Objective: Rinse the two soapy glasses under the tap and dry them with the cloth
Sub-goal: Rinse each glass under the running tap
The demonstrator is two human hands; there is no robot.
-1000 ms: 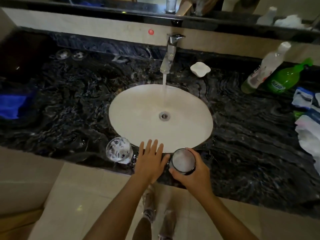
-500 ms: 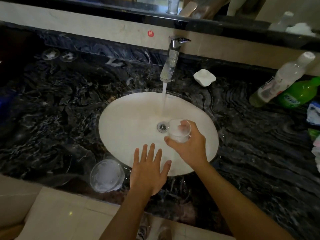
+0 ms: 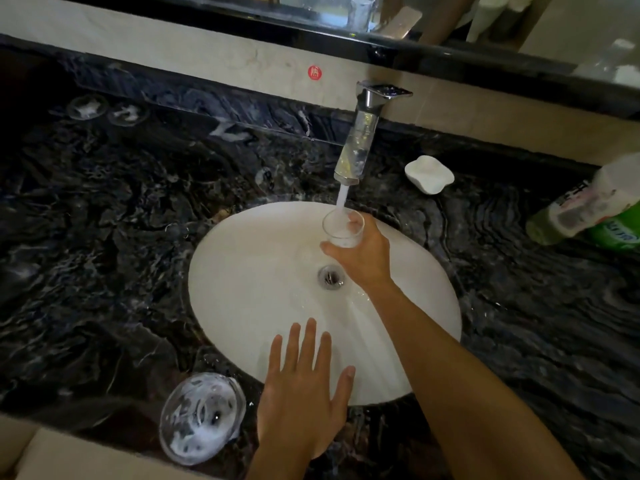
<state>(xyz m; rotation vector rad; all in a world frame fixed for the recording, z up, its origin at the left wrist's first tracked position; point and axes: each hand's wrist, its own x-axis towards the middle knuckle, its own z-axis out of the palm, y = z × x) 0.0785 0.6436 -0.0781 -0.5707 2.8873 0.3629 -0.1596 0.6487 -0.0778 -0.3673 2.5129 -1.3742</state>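
Rinsing looks barely begun: the right hand [image 3: 363, 261] grips a small tumbler [image 3: 343, 227] upright under the tap [image 3: 360, 140], over the basin [image 3: 242, 292]; the left hand [image 3: 304, 400] hovers flat, fingers spread, holding nothing; the second glass [image 3: 201, 418] sits foamy on the desk [image 3: 104, 237], unrinsed; drying remains; no cloth in view.

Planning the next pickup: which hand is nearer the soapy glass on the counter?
Left. The left hand is spread just right of the soapy glass; the right hand is farther back, holding the other glass under the tap.
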